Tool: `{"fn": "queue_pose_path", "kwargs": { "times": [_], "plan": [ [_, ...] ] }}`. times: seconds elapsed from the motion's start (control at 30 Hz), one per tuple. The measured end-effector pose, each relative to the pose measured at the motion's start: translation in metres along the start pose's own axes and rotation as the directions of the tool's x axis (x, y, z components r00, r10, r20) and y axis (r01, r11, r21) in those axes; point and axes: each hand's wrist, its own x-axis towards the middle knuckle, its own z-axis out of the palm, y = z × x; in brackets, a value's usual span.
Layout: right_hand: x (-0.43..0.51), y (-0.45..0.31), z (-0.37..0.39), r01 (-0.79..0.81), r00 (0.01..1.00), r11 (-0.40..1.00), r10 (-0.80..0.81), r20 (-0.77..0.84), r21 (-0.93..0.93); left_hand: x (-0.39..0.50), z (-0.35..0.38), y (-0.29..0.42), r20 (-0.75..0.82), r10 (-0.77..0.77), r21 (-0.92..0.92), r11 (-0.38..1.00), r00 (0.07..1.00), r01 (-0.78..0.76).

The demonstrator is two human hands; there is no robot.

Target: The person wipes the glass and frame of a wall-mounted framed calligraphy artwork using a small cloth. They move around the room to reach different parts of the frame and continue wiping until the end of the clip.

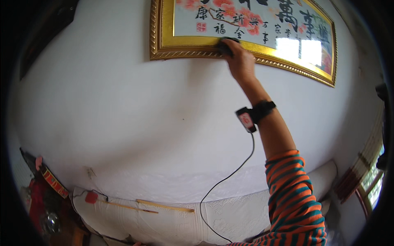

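Note:
My right hand [241, 60] is raised to the lower border of a gilt-framed picture [187, 41] on the wall. Its fingers press a dark, blurred cloth [226, 46] against the gold border and carved moulding. Behind the glass are calligraphy and pink blossoms, with a bright window reflection at the right. A black strap with a small device [246, 120] is round my right wrist, and a thin black cable [215, 186] hangs from it. Only a sliver of skin, perhaps my left hand [137, 244], shows at the bottom edge; what it does is hidden.
Below the white wall [138, 107] runs a sofa back under a pale patterned cover [237, 212]. A red fly swatter [91, 197] and a flat wooden strip [166, 206] lie along it. At the lower left is a glass object [51, 223]; a tasselled curtain [351, 181] hangs by the right window.

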Motion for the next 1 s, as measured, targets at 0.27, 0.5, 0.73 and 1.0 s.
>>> {"fn": "queue_pose_path", "kwargs": {
  "times": [0.27,0.5,0.73,1.0],
  "plan": [
    [0.007,-0.071,0.049,0.057,0.998,0.998,-0.056,-0.012,0.017,0.038,-0.036,-0.014,0.076,-0.107,-0.092,0.989,0.991,0.114],
    [0.006,-0.063,0.038,0.109,0.994,0.994,-0.109,0.030,-0.016,0.020,-0.059,-0.070,0.213,-0.093,-0.102,0.988,0.973,0.117],
    [0.000,-0.047,0.016,0.173,0.984,0.983,-0.175,-0.017,-0.061,0.008,-0.070,-0.172,0.320,-0.312,-0.091,0.930,0.895,0.357],
    [-0.006,0.034,-0.039,0.261,0.965,0.957,-0.254,0.067,-0.129,0.036,0.002,-0.188,0.238,-0.381,-0.091,0.907,0.894,0.411]
  ]
}}
